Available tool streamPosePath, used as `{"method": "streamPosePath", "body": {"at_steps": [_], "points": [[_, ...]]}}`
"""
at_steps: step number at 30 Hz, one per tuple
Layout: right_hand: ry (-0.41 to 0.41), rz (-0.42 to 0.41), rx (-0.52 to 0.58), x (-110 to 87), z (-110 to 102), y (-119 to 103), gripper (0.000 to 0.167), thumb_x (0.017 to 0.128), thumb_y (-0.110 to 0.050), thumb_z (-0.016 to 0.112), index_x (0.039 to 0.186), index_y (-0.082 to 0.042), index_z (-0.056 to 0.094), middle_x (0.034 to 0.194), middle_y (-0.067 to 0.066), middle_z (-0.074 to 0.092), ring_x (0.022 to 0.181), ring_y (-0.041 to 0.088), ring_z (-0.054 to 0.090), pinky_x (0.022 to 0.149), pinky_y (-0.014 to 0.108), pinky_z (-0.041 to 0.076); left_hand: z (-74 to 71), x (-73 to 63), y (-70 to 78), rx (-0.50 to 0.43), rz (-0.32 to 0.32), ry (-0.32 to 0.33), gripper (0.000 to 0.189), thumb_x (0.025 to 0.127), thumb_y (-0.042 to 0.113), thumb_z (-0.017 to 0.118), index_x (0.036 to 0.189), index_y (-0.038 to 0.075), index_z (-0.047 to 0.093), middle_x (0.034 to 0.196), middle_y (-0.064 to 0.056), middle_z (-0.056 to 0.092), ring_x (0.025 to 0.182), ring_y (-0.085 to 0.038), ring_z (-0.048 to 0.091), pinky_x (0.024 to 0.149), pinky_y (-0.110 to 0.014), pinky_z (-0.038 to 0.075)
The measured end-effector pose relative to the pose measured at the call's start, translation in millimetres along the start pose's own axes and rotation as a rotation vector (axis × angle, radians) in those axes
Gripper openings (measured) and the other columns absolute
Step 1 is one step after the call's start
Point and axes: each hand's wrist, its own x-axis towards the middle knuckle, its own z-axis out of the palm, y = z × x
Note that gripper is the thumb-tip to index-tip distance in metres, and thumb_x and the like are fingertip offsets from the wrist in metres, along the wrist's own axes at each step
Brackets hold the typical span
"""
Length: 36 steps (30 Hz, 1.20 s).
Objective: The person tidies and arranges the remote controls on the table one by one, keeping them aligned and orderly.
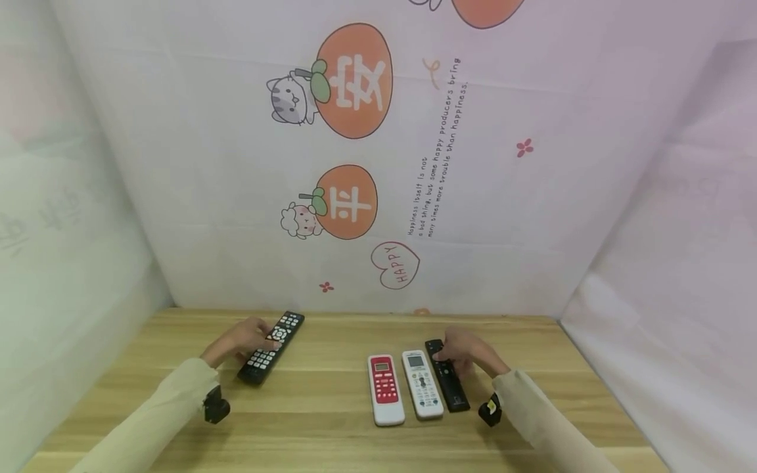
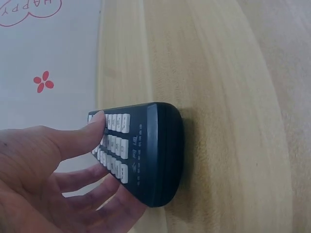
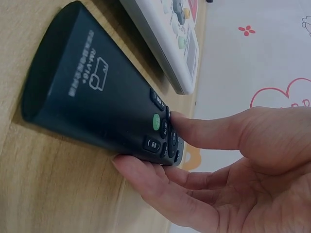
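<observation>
At the left of the table, my left hand (image 1: 251,336) grips a black remote control with white buttons (image 1: 264,359). In the left wrist view the thumb lies on the buttons of this remote (image 2: 141,145), and the other fingers curl under its side. My right hand (image 1: 464,349) holds a plain black remote control (image 1: 452,387) at the right of a row. The right wrist view shows thumb and fingers on opposite edges of that remote (image 3: 112,92), near its far end. Beside it lie a white remote control (image 1: 427,401) and a red and white one (image 1: 388,412).
The wooden table (image 1: 319,420) meets a white printed cloth (image 1: 236,263) at its back edge, and cloth walls stand left and right. Bare wood lies between the left remote and the row of three.
</observation>
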Motion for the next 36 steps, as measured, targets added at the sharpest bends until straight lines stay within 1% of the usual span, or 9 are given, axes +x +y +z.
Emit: {"method": "streamPosePath", "body": {"at_steps": [4,11,16,22,25,27,30,32,36], "points": [[-0.008,-0.001,-0.008,-1.9,-1.5,-2.2,0.021,0.099,-0.012,0.072,0.092,0.004,0.060,0.079,0.017,0.067,0.065,0.028,0.075,0.060,0.033,0.066,1.9,1.5,-2.2,0.002,-0.012,0.009,0.051,0.094,0.017,0.078,0.128,-0.014,0.057,0.110,-0.026,0.065,0.092,-0.031,0.067,0.072,-0.046,0.065],[-0.007,-0.014,-0.038,-1.8,-1.1,-5.2,0.021,0.099,-0.011,0.072,0.090,0.003,0.059,0.076,0.019,0.068,0.066,0.031,0.076,0.061,0.035,0.067,0.8,-2.3,3.1,0.006,-0.031,0.004,0.054,0.094,0.020,0.078,0.129,-0.015,0.058,0.102,-0.020,0.068,0.083,-0.026,0.067,0.065,-0.038,0.063],[-0.003,-0.016,-0.020,-2.0,0.9,-3.5,0.020,0.099,-0.010,0.072,0.096,0.004,0.058,0.080,0.018,0.065,0.064,0.030,0.074,0.058,0.034,0.066,-2.6,-3.1,-2.2,-0.114,-0.063,-0.067,0.054,0.096,0.018,0.074,0.138,-0.011,0.054,0.105,-0.017,0.069,0.088,-0.027,0.067,0.069,-0.038,0.062],[0.000,-0.019,-0.009,-1.3,0.0,-2.9,0.023,0.100,-0.010,0.071,0.105,0.007,0.056,0.083,0.017,0.063,0.063,0.029,0.074,0.057,0.033,0.065,-7.5,-3.9,-13.8,-0.240,-0.029,-0.153,0.062,0.094,0.013,0.072,0.145,-0.011,0.046,0.107,-0.018,0.068,0.086,-0.026,0.068,0.066,-0.035,0.064],[0.000,-0.020,-0.014,-1.7,-1.1,-3.6,0.025,0.099,-0.010,0.071,0.109,0.009,0.057,0.083,0.017,0.063,0.064,0.029,0.074,0.058,0.034,0.066,-7.6,-3.5,-16.0,-0.296,-0.025,-0.176,0.069,0.092,0.009,0.074,0.149,-0.012,0.040,0.113,-0.022,0.066,0.085,-0.026,0.069,0.065,-0.035,0.065],[0.000,-0.023,-0.015,-2.2,-1.2,-3.4,0.026,0.099,-0.009,0.071,0.111,0.010,0.057,0.083,0.017,0.063,0.064,0.029,0.074,0.059,0.034,0.066,-6.7,-2.9,-15.5,-0.335,-0.014,-0.195,0.074,0.093,0.006,0.073,0.153,-0.012,0.034,0.123,-0.028,0.064,0.089,-0.027,0.070,0.066,-0.038,0.066],[0.008,-0.029,-0.006,-4.0,-1.2,-3.0,0.026,0.099,-0.009,0.072,0.110,0.010,0.057,0.084,0.018,0.062,0.064,0.030,0.074,0.059,0.035,0.066,-5.4,-1.7,-13.6,-0.390,-0.006,-0.203,0.080,0.094,0.004,0.073,0.158,-0.009,0.027,0.139,-0.035,0.054,0.097,-0.031,0.070,0.070,-0.042,0.067],[0.014,-0.037,-0.005,-5.3,-1.2,-2.6,0.025,0.099,-0.009,0.072,0.108,0.009,0.057,0.084,0.018,0.062,0.064,0.030,0.074,0.059,0.035,0.066,-5.1,-1.6,-12.3,-0.400,0.013,-0.209,0.081,0.095,0.003,0.071,0.159,-0.009,0.023,0.147,-0.038,0.046,0.101,-0.033,0.069,0.071,-0.044,0.067],[0.013,-0.058,-0.005,-6.6,-1.2,-1.4,0.022,0.099,-0.010,0.072,0.103,0.007,0.058,0.082,0.017,0.062,0.063,0.030,0.074,0.059,0.035,0.066,-4.0,-3.0,-10.4,-0.412,0.035,-0.213,0.081,0.095,0.001,0.070,0.159,-0.007,0.022,0.147,-0.040,0.044,0.103,-0.034,0.068,0.071,-0.044,0.067]]}}
